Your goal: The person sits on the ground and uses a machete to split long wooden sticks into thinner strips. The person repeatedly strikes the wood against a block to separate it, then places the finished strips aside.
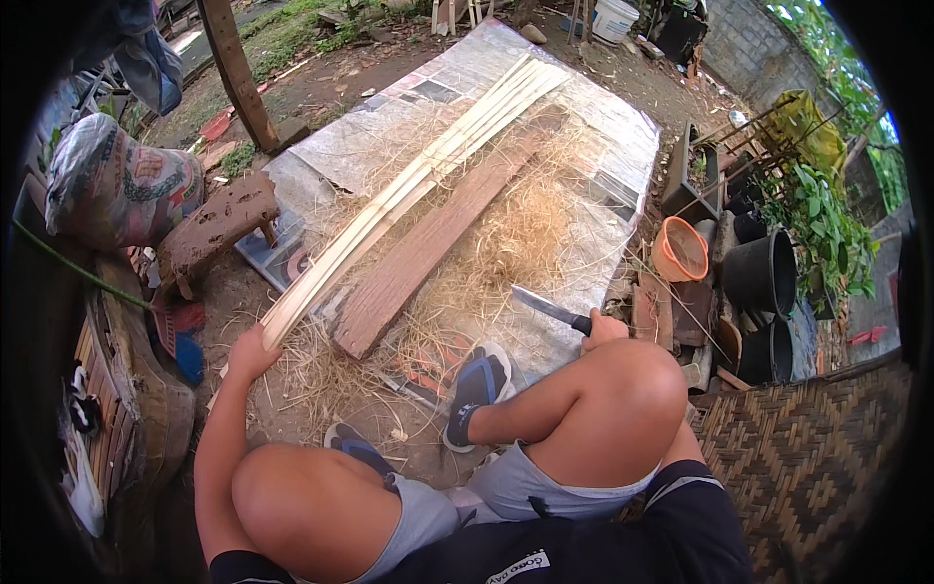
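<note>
My left hand [255,352] is closed round the near end of a bundle of long, pale strips [389,206], bamboo by their look. The strips fan out a little toward the far end and lie slantwise over the ground sheet. In my right hand [606,329] is a knife [547,306] with a dark handle, its blade pointing left over the sheet, apart from the strips. Between the two hands a long brown wooden plank [428,255] lies at a slant, beside the bundle. Curly pale shavings [520,234] are heaped to the right of the plank.
A worn printed sheet [613,146] covers the ground ahead. To the left stand a low wooden stool [216,226], a stuffed sack [122,185] and a wooden post [236,73]. An orange bucket [680,250], black pots [759,273] and plants line the right. Woven matting [808,457] lies at lower right.
</note>
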### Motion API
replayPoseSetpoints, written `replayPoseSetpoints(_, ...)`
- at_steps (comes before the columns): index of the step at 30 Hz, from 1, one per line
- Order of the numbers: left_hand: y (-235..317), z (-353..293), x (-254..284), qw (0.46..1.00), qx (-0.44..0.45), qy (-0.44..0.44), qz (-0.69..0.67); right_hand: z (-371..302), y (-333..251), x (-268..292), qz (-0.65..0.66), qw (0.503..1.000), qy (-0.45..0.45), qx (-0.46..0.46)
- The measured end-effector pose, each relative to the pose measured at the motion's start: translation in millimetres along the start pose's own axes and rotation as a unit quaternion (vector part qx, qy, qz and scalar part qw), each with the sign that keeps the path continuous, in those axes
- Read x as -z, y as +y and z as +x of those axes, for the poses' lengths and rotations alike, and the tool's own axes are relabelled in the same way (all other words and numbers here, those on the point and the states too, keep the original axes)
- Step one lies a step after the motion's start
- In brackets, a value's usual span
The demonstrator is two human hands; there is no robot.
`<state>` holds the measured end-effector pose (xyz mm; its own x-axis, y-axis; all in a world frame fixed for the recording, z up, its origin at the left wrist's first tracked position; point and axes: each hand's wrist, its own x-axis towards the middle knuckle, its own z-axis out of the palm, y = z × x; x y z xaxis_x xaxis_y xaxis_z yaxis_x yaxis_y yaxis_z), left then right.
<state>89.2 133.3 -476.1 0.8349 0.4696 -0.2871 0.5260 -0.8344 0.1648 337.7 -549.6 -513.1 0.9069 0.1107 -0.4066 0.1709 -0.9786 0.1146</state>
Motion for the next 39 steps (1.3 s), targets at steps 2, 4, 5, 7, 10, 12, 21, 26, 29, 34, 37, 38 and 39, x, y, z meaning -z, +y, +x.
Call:
replayPoseSetpoints(2,-8,16,-23,0.999,-0.003,0.008,0.035,-23,30,37,-0.017,0.998,0.049,-0.045)
replayPoseSetpoints(4,-24,18,-37,0.999,0.021,0.018,0.042,-39,55,74,-0.039,0.987,0.158,-0.017)
replayPoseSetpoints(5,-19,32,-51,0.999,0.027,0.026,0.029,-59,76,107,-0.059,0.98,0.186,-0.048)
replayPoseSetpoints(7,-37,19,-64,0.997,0.056,0.027,0.034,-73,78,165,-0.073,0.969,0.231,-0.057)
replayPoseSetpoints(10,-42,13,-75,0.997,0.055,0.035,0.035,-88,97,232,-0.072,0.951,0.289,-0.079)
replayPoseSetpoints(12,-61,8,-79,0.995,0.069,0.068,0.017,-79,85,259,-0.015,0.946,0.32,-0.045)
replayPoseSetpoints(21,-67,-21,-97,0.99,0.013,0.006,0.143,16,-219,287,0.056,0.942,0.189,0.274)
replayPoseSetpoints(26,-79,-19,-124,0.994,-0.005,0.017,0.106,58,-417,277,-0.118,0.881,0.131,0.439)
replayPoseSetpoints(29,-75,-29,-117,0.999,0.001,-0.008,0.053,74,-493,266,-0.17,0.852,0.078,0.488)
replayPoseSetpoints(34,-69,-32,-47,0.982,0.131,-0.13,-0.036,76,-532,241,-0.135,0.856,0.045,0.497)
replayPoseSetpoints(37,-75,-42,2,0.99,0.125,-0.043,-0.048,72,-500,231,-0.086,0.874,0.054,0.475)
replayPoseSetpoints(38,-79,-47,17,0.994,0.1,0.02,-0.03,66,-484,230,-0.056,0.886,0.056,0.457)
replayPoseSetpoints(39,-76,-51,40,0.989,0.1,0.06,-0.095,57,-462,227,-0.023,0.899,0.058,0.433)
